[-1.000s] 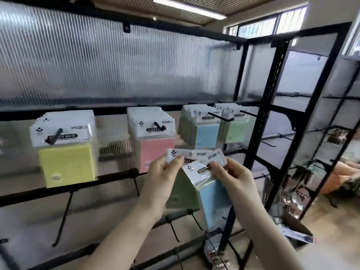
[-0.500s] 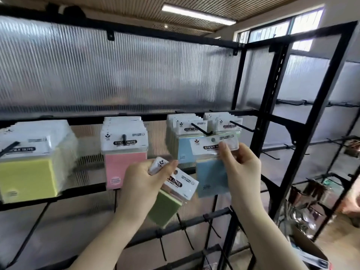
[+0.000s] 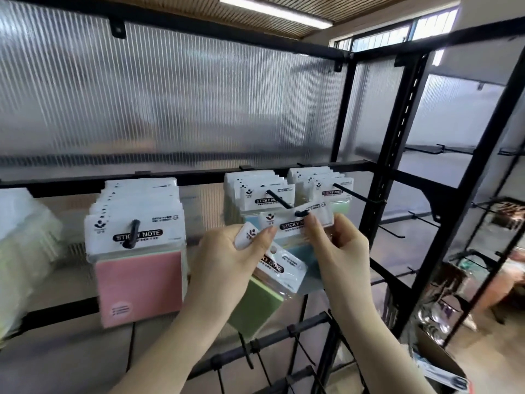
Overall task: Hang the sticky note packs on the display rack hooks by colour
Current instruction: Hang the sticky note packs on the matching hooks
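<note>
Raised from below, the blue pack [image 3: 305, 223] now has its header hole on the tip of the blue hook [image 3: 279, 199], pinched by the right hand [image 3: 338, 251]. Left hand [image 3: 227, 265] pinches the green pack [image 3: 261, 294] just beneath, likely next.

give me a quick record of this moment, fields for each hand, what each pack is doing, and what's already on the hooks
left hand: grips green pack, tilted, below the hooks
right hand: pinches blue pack by its header, hole at tip of blue hook
pink stack: hanging, left of the hands
blue stack: hanging behind the held blue pack
green stack: hanging, rightmost
</note>
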A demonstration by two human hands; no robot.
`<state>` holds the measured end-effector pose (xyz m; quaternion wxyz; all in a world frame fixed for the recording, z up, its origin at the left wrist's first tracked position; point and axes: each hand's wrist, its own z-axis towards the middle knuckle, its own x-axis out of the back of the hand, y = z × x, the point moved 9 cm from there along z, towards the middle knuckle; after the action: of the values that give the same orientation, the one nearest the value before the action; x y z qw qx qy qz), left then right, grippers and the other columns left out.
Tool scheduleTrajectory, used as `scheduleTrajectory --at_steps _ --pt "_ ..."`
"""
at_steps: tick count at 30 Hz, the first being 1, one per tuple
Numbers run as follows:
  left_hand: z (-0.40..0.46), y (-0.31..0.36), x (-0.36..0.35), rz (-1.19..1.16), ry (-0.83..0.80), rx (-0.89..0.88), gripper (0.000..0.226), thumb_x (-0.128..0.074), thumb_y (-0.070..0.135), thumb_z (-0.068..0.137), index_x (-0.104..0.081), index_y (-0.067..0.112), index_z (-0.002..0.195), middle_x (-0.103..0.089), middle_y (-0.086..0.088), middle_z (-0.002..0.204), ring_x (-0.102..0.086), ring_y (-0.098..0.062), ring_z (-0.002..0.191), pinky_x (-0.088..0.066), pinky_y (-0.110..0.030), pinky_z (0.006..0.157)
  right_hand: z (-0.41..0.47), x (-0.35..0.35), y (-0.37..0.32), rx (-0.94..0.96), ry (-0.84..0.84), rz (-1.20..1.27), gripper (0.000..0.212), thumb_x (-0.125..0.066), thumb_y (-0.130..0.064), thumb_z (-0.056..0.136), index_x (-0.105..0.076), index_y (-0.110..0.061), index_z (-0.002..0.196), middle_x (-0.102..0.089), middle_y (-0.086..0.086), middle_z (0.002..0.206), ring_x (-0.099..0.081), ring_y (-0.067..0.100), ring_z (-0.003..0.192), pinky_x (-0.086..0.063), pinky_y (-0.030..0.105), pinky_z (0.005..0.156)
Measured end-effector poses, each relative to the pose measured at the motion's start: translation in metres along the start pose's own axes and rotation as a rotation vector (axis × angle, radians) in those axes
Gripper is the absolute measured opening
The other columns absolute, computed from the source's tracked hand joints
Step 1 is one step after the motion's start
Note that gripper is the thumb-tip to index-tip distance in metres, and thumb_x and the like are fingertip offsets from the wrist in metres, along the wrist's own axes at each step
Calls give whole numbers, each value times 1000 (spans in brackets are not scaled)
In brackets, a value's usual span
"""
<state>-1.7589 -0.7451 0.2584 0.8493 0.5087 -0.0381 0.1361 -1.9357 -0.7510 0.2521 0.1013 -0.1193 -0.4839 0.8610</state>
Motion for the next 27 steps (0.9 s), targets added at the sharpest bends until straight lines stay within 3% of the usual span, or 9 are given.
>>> scheduleTrajectory --at_steps 3,6,10,13,16,18,21,24,27 --pt "6 -6 2 50 58 -22 57 -57 58 71 -59 2 61 -66 -10 58 -63 -27 55 -45 -42 52 5 -7 3 38 -18 -13 16 -64 -22 87 -59 -18 73 -61 -10 59 -52 2 55 -41 14 52" --pt "9 -14 3 66 109 -14 48 -63 44 81 -56 1 60 -63 -12 57 -59 -31 54 -40 -41 48 12 -14 10 66 -28 -44 6 -66 -15 88 -59 -15 87 -65 -5 75 -58 5 67 -48 19 61" --pt "16 -23 2 82 146 -3 43 -62 35 87 -57 -2 65 -64 -14 59 -62 -31 58 -44 -40 49 17 -23 18 112 -12 -126 27 -70 -16 84 -51 -26 102 -58 -14 94 -58 -2 88 -46 14 80" --pt "21 -28 2 102 190 2 44 -62 31 88 -54 -2 61 -61 -14 56 -58 -27 50 -36 -29 43 21 -29 27 142 -21 -214 41 -70 -18 83 -47 -26 116 -54 -14 109 -54 1 105 -43 17 92" --pt "26 -31 1 118 232 18 44 -63 26 89 -49 -2 57 -56 -11 50 -45 -9 40 -28 -18 40 29 -34 34 146 -64 -242 45 -70 -14 84 -44 -28 118 -52 -10 112 -53 6 108 -44 17 91" --pt "26 -34 -1 112 261 29 43 -63 25 89 -49 0 57 -55 -11 49 -44 -6 40 -28 -17 39 33 -35 35 182 -78 -272 46 -69 -9 84 -44 -22 120 -52 -5 114 -53 9 108 -45 21 93" --pt "23 -35 -3 142 320 23 46 -63 27 89 -47 -3 59 -54 -17 52 -43 -9 40 -27 -21 40 37 -33 34 230 -105 -309 46 -69 -9 84 -45 -16 123 -52 -5 115 -52 11 108 -46 26 93" --pt "17 -36 -7 196 374 5 55 -60 37 88 -42 -6 59 -49 -25 54 -38 -16 46 -25 -30 45 38 -30 35 235 -168 -318 40 -66 -13 87 -45 -20 120 -47 -15 109 -49 7 106 -43 20 91" --pt "7 -34 -13 271 417 -23 60 -55 46 87 -35 0 56 -37 -18 48 -30 -18 47 -25 -39 45 36 -17 30 309 -184 -307 29 -63 -13 89 -52 -14 116 -50 -7 107 -49 4 99 -41 13 87"
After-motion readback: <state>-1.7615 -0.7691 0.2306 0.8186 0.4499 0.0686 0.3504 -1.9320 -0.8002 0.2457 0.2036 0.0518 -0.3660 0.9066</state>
